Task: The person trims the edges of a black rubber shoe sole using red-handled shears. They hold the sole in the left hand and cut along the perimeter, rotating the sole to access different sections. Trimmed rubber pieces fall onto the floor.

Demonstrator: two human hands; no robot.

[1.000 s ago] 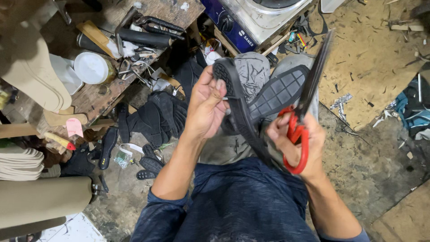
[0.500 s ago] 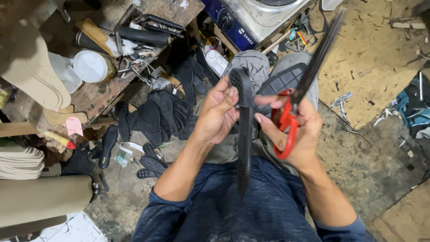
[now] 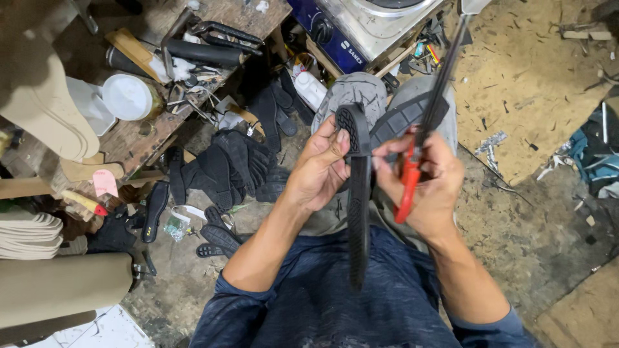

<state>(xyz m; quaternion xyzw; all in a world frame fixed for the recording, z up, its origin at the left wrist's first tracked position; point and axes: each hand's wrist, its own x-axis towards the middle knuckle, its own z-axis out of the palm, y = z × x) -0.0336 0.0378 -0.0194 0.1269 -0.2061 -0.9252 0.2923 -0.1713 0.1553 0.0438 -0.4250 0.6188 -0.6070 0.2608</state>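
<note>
A black rubber shoe sole (image 3: 358, 193) stands on edge at the centre of the view, its long axis running from 12 o'clock down to 6 o'clock. Only the thin side and a strip of the patterned tread show; the rounded upper end curls over toward 11 o'clock and shows a grid of small lugs. The left hand (image 3: 320, 169) grips it near that upper end from the 9 o'clock side, and the fingertips of the right hand (image 3: 429, 187) pinch it from 3 o'clock.

The same right hand also holds a pair of scissors (image 3: 419, 138) with red handles. Their long dark blades lie closed and point toward 1 o'clock, just beside the sole.
</note>
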